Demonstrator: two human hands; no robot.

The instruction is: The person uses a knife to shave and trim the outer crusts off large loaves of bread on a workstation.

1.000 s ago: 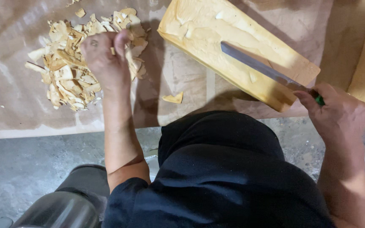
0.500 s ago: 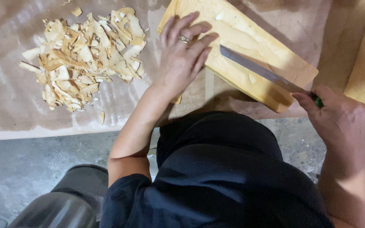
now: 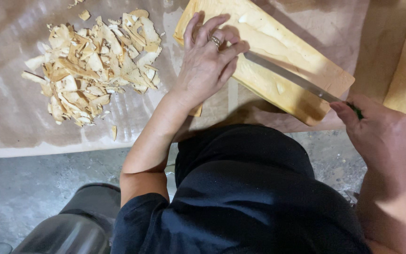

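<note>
Pale yellow, the block runs from far left to near right, the left hand flat and open on its far end, the right hand closed on the knife lying along its near edge.
</note>
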